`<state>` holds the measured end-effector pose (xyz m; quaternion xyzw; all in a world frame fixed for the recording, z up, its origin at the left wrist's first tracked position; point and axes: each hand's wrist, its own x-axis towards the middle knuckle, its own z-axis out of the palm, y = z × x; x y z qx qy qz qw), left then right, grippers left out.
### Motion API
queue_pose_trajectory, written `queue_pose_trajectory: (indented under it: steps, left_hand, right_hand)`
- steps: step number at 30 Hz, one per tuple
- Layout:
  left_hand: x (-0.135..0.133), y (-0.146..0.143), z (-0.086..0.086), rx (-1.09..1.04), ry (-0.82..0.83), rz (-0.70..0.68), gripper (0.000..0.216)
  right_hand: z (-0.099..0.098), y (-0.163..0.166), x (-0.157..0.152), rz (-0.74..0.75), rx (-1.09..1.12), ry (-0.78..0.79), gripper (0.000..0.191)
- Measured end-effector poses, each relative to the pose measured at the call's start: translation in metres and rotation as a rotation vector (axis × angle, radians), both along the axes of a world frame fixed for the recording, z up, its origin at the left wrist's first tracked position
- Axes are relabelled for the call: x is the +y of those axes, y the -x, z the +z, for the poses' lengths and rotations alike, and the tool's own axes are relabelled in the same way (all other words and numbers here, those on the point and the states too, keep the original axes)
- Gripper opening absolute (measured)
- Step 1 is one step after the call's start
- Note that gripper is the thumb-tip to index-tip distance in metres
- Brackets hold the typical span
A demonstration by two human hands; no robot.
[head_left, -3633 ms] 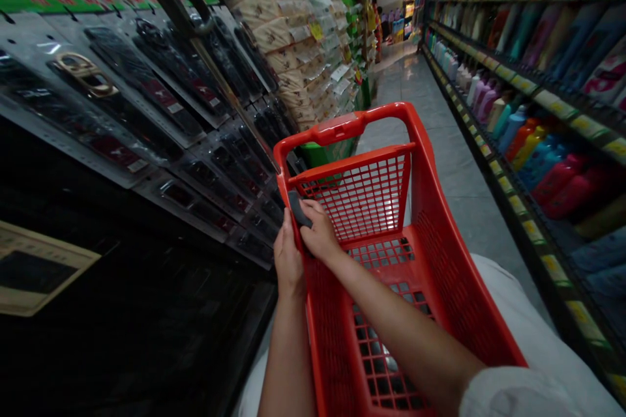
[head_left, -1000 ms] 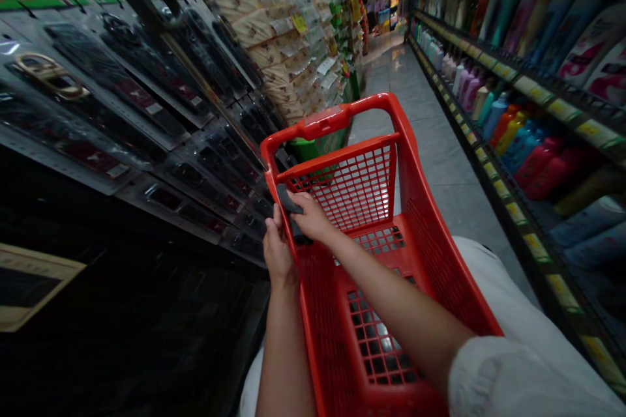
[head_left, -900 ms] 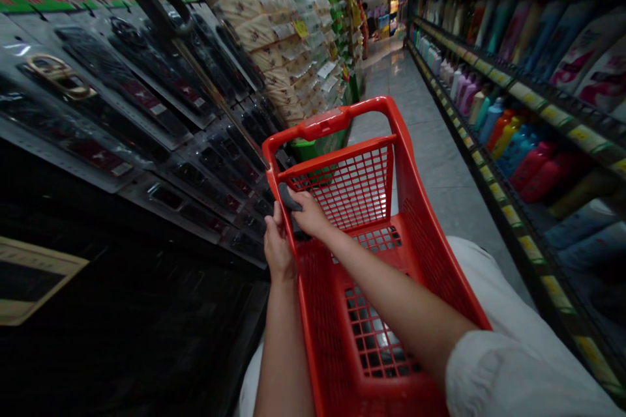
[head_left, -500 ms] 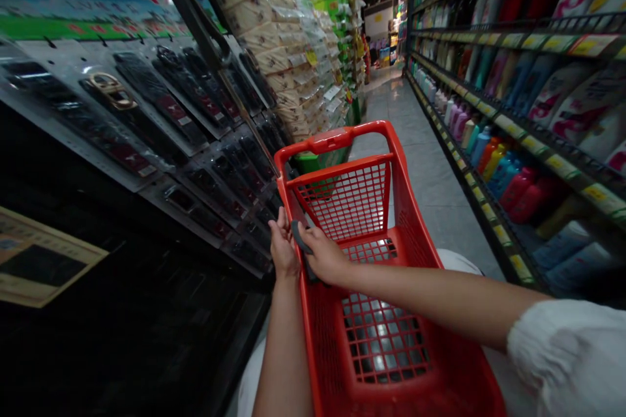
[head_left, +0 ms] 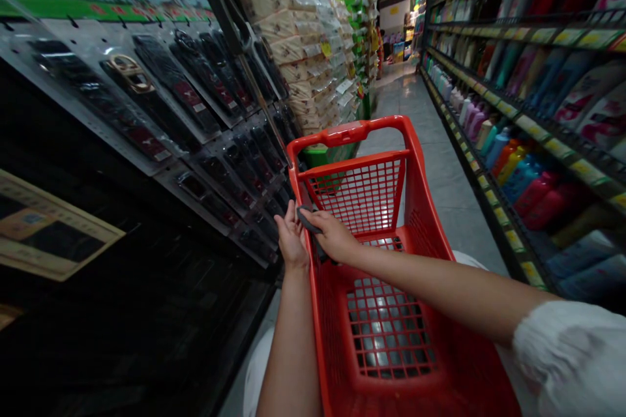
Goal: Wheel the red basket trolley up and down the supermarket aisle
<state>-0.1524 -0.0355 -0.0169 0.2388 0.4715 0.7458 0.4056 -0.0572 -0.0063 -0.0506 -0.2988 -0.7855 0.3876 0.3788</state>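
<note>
The person's right hand (head_left: 335, 236) is curled firmly round one grey pad (head_left: 310, 219) at the left edge of one red cart (head_left: 391, 389), while the left hand (head_left: 293, 247), half open with nothing visibly gripped, lies just outside that edge.

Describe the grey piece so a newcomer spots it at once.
Find the big red basket in the centre. At its left rim, beside the open left hand, the right hand grips a grey piece. Its dull, dark colour sets it apart from the bright red rim.
</note>
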Motion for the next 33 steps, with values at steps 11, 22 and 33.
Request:
queue_pose_trajectory:
  steps: [11, 22, 33]
  left_hand:
    - [-0.004, -0.004, 0.003, -0.027, -0.025, -0.016, 0.076]
    - [-0.003, 0.003, -0.004, -0.012, -0.075, -0.069, 0.085]
    - [0.001, 0.002, -0.004, -0.026, -0.093, -0.058, 0.084]
  right_hand:
    - [0.02, -0.003, 0.015, -0.011, -0.09, -0.033, 0.057]
    - [-0.009, -0.044, -0.056, 0.166, -0.078, 0.013, 0.07]
    - [-0.001, 0.026, 0.008, -0.269, 0.098, 0.266, 0.068]
